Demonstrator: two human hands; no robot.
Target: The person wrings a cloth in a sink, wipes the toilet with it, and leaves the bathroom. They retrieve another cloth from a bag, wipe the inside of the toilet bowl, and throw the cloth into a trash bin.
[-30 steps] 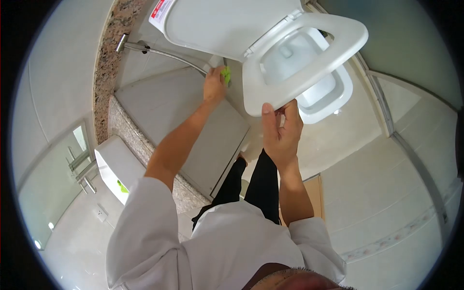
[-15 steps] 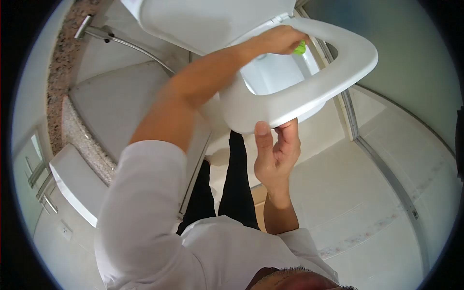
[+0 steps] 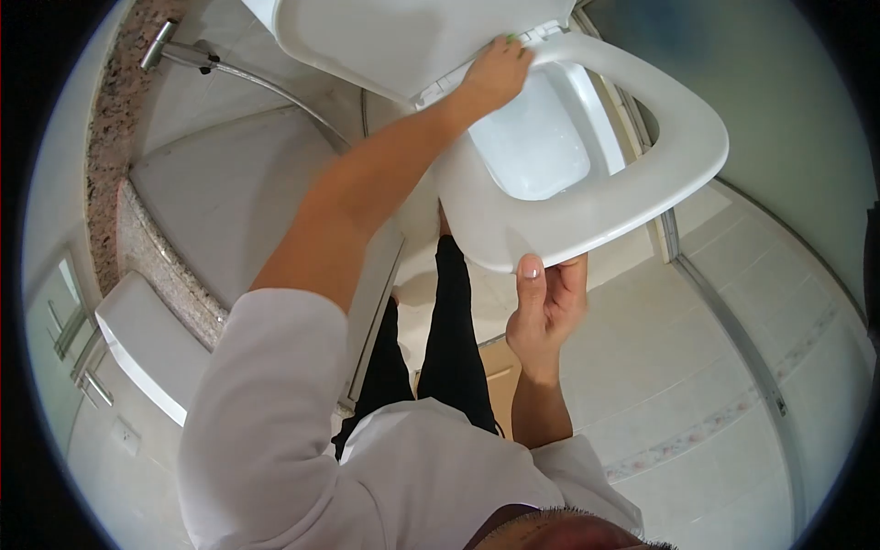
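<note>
From the camera on my head I look down past my white sleeves to the toilet. My right hand point(image 3: 548, 307) grips the front edge of the raised toilet seat point(image 3: 632, 197), thumb on top and fingers curled underneath, so the seat sits tilted up off the bowl point(image 3: 536, 142). My left hand point(image 3: 495, 73) reaches across to the hinge end of the seat, where it meets the upright lid point(image 3: 403, 41); the hand is closed and pressed against the plastic, and only a sliver of something green point(image 3: 510, 38) shows at its fingertips, too small for me to tell what it is. To my left, a metal hose point(image 3: 266, 87) runs along the wall from a chrome fitting, above a pale countertop point(image 3: 220, 202) with a speckled stone edge. My dark trouser legs point(image 3: 449, 348) stand on the light tiled floor point(image 3: 733, 367) just before the toilet.
</note>
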